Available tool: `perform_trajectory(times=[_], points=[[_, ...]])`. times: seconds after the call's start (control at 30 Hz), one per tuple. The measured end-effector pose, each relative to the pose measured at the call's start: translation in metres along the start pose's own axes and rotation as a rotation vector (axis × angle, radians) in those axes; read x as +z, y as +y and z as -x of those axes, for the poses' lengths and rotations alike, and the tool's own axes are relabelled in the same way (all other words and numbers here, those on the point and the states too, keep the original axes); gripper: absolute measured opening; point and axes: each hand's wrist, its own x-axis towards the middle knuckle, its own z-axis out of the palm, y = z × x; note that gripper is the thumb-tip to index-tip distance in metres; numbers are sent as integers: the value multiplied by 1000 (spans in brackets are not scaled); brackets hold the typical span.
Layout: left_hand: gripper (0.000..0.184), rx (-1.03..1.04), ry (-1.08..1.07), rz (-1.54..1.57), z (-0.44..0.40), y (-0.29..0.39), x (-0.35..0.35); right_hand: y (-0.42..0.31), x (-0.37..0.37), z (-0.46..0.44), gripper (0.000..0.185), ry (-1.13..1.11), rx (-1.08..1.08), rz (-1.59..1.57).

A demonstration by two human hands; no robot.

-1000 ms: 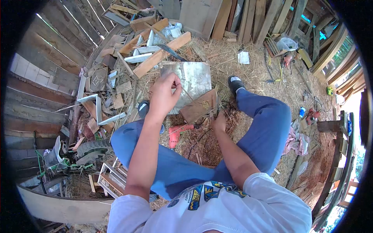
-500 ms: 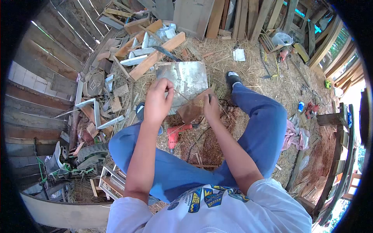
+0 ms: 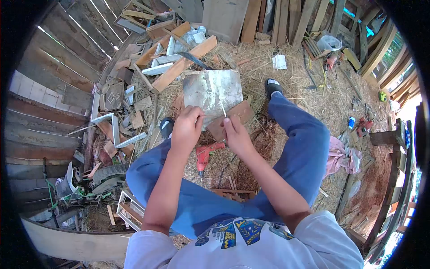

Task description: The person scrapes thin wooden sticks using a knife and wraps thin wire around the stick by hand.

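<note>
My left hand (image 3: pixel 187 127) is closed in a pinch on a thin stick, whose end pokes out to the right of the fingertips. Pinched in my right hand (image 3: pixel 237 136) is a pale thin stick (image 3: pixel 223 109) that points up and slightly left. Beyond both hands lies a worn, paint-streaked board (image 3: pixel 212 88). A brown wood block (image 3: pixel 242 111) rests at its lower right corner, partly behind my right hand. Just below the hands, between my legs, a red power drill (image 3: pixel 203 158) lies on the ground with its chuck toward me.
Planks and scraps are piled at the upper left, with a long board (image 3: pixel 183 64) across them. White frame pieces (image 3: pixel 115 130) lie at left. A pink cloth (image 3: pixel 339 157) and a blue can (image 3: pixel 351 122) are at right. Straw and shavings cover the ground.
My right hand has left the wood block and now holds a pale stick upward. My left hand has moved lower and nearer to it. The block's outer edge is no longer gripped.
</note>
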Motion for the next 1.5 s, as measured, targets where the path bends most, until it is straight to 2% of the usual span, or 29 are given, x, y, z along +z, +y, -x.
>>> perform_trajectory(times=[0.17,0.23,0.43,0.57,0.63,0.77,0.83,0.97,1.03,1.13,1.27,1.33,1.43,1.5], points=[[9,-83,-7,34,17,6,3,36,16,21,38,7,31,-145],[10,-13,94,-18,21,12,0,42,22,25,38,56,-22,-77],[7,-47,80,-39,28,31,-2,22,21,43,36,23,-61,47],[5,-58,65,-20,30,36,-2,7,18,49,35,-55,67,-26],[5,-45,48,-11,32,36,-1,11,20,50,35,-83,-17,26],[5,-52,29,-40,33,39,2,12,21,52,35,-120,40,-24],[5,-45,36,-45,32,43,2,15,23,48,35,-77,-31,27],[6,-56,22,-24,32,40,4,10,18,47,35,-94,4,12],[6,-86,35,-28,31,40,5,4,16,47,37,-107,-61,7],[5,-139,40,-2,31,39,6,10,18,40,37,-83,-138,91],[4,-100,70,-25,30,38,9,14,16,31,37,-112,-97,70],[4,-88,83,-25,31,35,11,13,15,31,37,-107,-192,230],[5,-72,78,-44,32,36,11,46,22,17,30,-49,-85,296],[4,-76,81,-31,31,38,13,44,19,16,30,-75,-118,235]])
